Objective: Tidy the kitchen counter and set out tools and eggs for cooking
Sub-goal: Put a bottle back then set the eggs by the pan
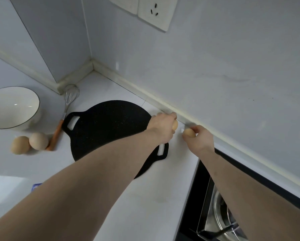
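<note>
My left hand (163,126) curls its fingers round one egg (175,126), my right hand (198,139) round another egg (189,132), beside the black griddle (109,126) on the table (145,197).

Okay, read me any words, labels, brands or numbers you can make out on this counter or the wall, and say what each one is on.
No text here can be read.
Blue packet at the counter's near edge, beside the left forearm: pale marks on it, too blurred and too small to read.
Wall socket: only slot holes, no lettering visible.
Black griddle pan, white bowl, whisk, eggs: no markings visible.
</note>
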Demonstrator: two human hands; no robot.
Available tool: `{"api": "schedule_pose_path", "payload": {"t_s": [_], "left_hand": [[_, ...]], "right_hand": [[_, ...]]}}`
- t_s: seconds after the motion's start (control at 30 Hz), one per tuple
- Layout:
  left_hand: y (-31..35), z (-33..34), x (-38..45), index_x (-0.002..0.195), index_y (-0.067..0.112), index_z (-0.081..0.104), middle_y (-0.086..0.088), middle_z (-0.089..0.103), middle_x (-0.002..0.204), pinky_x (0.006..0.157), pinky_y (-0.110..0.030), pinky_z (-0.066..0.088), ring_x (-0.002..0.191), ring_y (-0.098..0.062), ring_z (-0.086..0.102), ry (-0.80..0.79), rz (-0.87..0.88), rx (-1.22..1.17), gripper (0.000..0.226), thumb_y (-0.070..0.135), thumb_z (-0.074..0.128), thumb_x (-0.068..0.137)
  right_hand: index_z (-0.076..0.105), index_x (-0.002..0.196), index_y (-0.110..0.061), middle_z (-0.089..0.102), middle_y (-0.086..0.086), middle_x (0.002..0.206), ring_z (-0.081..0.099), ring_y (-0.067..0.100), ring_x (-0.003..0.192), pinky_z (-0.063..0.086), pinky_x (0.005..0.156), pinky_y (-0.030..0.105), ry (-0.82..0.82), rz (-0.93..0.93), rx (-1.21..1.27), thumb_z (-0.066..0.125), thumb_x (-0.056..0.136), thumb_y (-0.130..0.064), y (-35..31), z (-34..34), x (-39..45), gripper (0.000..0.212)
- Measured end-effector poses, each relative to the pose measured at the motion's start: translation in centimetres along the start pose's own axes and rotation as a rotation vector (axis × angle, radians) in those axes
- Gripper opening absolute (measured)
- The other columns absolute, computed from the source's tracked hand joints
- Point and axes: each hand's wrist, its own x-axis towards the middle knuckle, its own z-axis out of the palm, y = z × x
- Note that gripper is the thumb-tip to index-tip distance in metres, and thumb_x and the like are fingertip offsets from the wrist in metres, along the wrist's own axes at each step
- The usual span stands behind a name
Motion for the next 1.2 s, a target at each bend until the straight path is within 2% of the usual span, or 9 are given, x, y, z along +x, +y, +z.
{"api": "schedule_pose_path", "payload": {"t_s": [0.17, 0.27, 0.43, 0.63, 0.8, 0.9, 0.97, 1.07, 1.2], "left_hand": [[0.8, 0.8, 0.9, 0.133, 0.020, 0.051, -0.007, 0.061, 0.121, 0.080, -0.037, 0.049, 0.111, -0.028, 0.058, -0.026, -0.054, -0.090, 0.043, 0.017, 0.066, 0.094], [1.0, 1.0, 1.2, 0.138, 0.019, 0.049, -0.008, 0.059, 0.125, 0.086, -0.037, 0.050, 0.113, -0.029, 0.057, -0.020, -0.073, -0.126, 0.047, 0.012, 0.065, 0.094], [1.1, 1.0, 1.2, 0.136, 0.017, 0.052, -0.006, 0.056, 0.129, 0.097, -0.039, 0.050, 0.116, -0.029, 0.056, 0.004, -0.116, -0.176, 0.047, 0.012, 0.067, 0.092], [1.1, 0.6, 0.4, 0.121, 0.018, 0.056, -0.002, 0.056, 0.119, 0.092, -0.042, 0.055, 0.101, -0.021, 0.065, -0.003, -0.124, -0.216, 0.042, -0.004, 0.059, 0.085], [0.9, 0.1, -0.2, 0.124, 0.018, 0.056, -0.004, 0.056, 0.120, 0.091, -0.040, 0.055, 0.103, -0.022, 0.063, -0.008, -0.101, -0.224, 0.045, -0.005, 0.056, 0.085], [0.8, -0.4, -1.2, 0.135, 0.019, 0.052, -0.005, 0.055, 0.128, 0.095, -0.037, 0.052, 0.114, -0.024, 0.058, -0.002, -0.087, -0.216, 0.050, -0.002, 0.057, 0.090], [0.8, -0.7, -2.5, 0.143, 0.020, 0.048, -0.003, 0.052, 0.137, 0.100, -0.037, 0.050, 0.121, -0.025, 0.055, 0.031, -0.092, -0.244, 0.054, 0.002, 0.058, 0.093], [0.4, -1.9, -5.8, 0.141, 0.023, 0.052, 0.001, 0.054, 0.137, 0.103, -0.039, 0.051, 0.113, -0.022, 0.061, 0.135, -0.092, -0.376, 0.049, 0.007, 0.060, 0.095], [-3.1, -4.8, -12.8, 0.130, 0.027, 0.059, 0.011, 0.054, 0.131, 0.094, -0.025, 0.056, 0.099, -0.006, 0.063, 0.309, -0.096, -0.452, 0.041, 0.008, 0.064, 0.094]], "right_hand": [[0.068, 0.109, -0.020, 0.062, -0.017, 0.089, 0.062, 0.019, 0.094, 0.046, 0.079, 0.028, 0.017, -0.035, 0.059, 0.062, 0.092, -0.025, 0.6, 0.3, 0.6, 0.019], [0.068, 0.106, -0.021, 0.063, -0.016, 0.088, 0.062, 0.018, 0.092, 0.044, 0.077, 0.026, 0.036, -0.054, 0.091, 0.062, 0.093, -0.029, 0.6, 0.4, 1.1, 0.017], [0.069, 0.113, -0.022, 0.065, -0.011, 0.100, 0.066, 0.018, 0.095, 0.046, 0.080, 0.027, 0.050, -0.089, 0.127, 0.068, 0.091, -0.036, 0.5, 0.4, 1.2, 0.026], [0.067, 0.118, -0.022, 0.069, -0.005, 0.113, 0.069, 0.022, 0.098, 0.054, 0.088, 0.034, 0.044, -0.106, 0.096, 0.068, 0.089, -0.031, 0.8, 0.2, 0.9, 0.030], [0.065, 0.126, -0.021, 0.069, -0.006, 0.119, 0.068, 0.021, 0.101, 0.054, 0.088, 0.034, 0.033, -0.083, 0.083, 0.067, 0.091, -0.037, 0.6, -0.4, 0.3, 0.038], [0.064, 0.127, -0.022, 0.066, -0.004, 0.122, 0.064, 0.020, 0.109, 0.053, 0.092, 0.036, 0.046, -0.084, 0.065, 0.066, 0.092, -0.039, 0.3, -0.7, -0.4, 0.039], [0.063, 0.125, -0.023, 0.061, -0.002, 0.125, 0.060, 0.021, 0.113, 0.053, 0.095, 0.041, 0.080, -0.097, 0.055, 0.064, 0.092, -0.035, 0.1, -0.8, -1.4, 0.035], [0.063, 0.119, -0.025, 0.054, -0.008, 0.121, 0.056, 0.023, 0.117, 0.053, 0.097, 0.047, 0.159, -0.145, 0.095, 0.061, 0.089, -0.014, -0.3, -0.5, -3.7, 0.033], [0.065, 0.117, -0.023, 0.056, -0.009, 0.121, 0.056, 0.019, 0.113, 0.054, 0.095, 0.043, 0.160, -0.324, 0.158, 0.063, 0.088, -0.005, -2.8, 1.5, -8.0, 0.034]]}}
